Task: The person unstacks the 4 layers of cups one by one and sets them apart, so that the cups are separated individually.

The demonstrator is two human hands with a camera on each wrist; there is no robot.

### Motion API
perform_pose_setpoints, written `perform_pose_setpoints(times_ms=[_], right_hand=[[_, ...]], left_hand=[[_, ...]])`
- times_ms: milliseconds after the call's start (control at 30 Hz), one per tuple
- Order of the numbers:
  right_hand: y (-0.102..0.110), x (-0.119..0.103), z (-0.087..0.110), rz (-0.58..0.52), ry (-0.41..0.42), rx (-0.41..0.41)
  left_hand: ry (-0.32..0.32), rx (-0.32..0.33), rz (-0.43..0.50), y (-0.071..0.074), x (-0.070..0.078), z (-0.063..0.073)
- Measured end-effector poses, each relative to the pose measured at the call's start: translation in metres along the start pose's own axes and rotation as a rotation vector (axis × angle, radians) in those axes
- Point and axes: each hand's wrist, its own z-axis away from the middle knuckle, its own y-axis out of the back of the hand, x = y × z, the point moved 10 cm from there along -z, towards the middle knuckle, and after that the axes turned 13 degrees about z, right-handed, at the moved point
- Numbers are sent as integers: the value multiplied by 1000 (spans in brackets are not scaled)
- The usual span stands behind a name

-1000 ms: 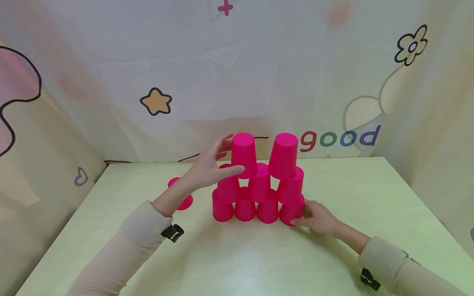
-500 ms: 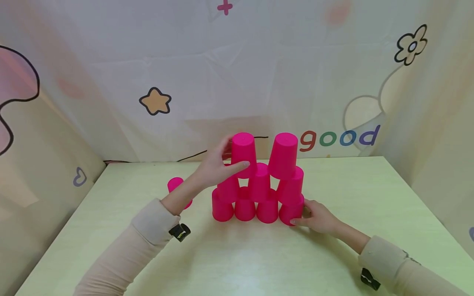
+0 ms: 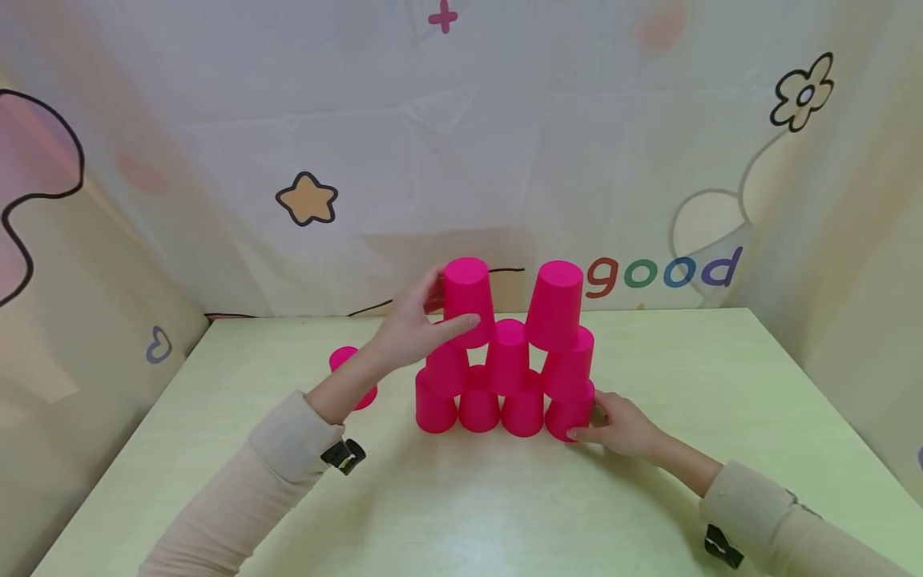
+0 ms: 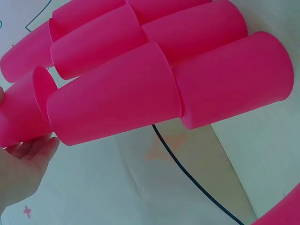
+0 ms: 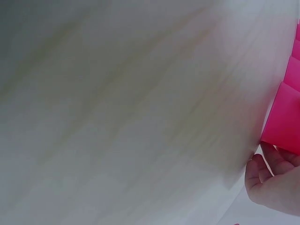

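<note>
Pink cups stand upside down in a tiered stack, with several in the bottom row, three in the middle row (image 3: 508, 357) and two on top. My left hand (image 3: 407, 328) holds the top-left cup (image 3: 467, 298), thumb across its front and fingers behind its far side. In the left wrist view, that cup's rim tilts slightly against the middle-row cup (image 4: 112, 96). Low on the right, my right hand (image 3: 626, 425) holds the bottom-right cup (image 3: 568, 410) between thumb and fingers; the right wrist view catches those fingertips at the cup's edge. The other top cup (image 3: 555, 304) rests untouched.
Left of the stack, more pink cups (image 3: 344, 357) sit partly hidden behind my left forearm. Everything stands on a pale table (image 3: 461, 505). A patterned curtain (image 3: 404, 160) hangs behind the table's far edge and along both sides.
The top-left cup has shifted slightly left in my left hand, widening the gap to the other top cup. The right hand keeps its place at the bottom-right cup.
</note>
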Motion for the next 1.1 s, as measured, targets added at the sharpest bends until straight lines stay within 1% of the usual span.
perform_pose_setpoints(times_ms=[33, 133, 400, 567, 767, 1000, 1100], right_hand=[[1, -1, 0, 12, 15, 11], [2, -2, 0, 17, 20, 17], [0, 2, -1, -10, -37, -19], [-1, 4, -2, -13, -59, -20], [0, 7, -3, 11, -55, -12], [-3, 7, -2, 4, -96, -27], [-3, 5, -2, -1, -88, -29]], left_hand=[[-4, 6, -4, 2, 1, 1], [-14, 21, -11, 7, 4, 3], [-31, 52, -32, 21, 11, 15], [-33, 81, -62, 35, 15, 23], [-48, 109, -85, 50, 19, 31], [-38, 138, -117, 69, 18, 42], [-34, 153, -129, 77, 18, 46]])
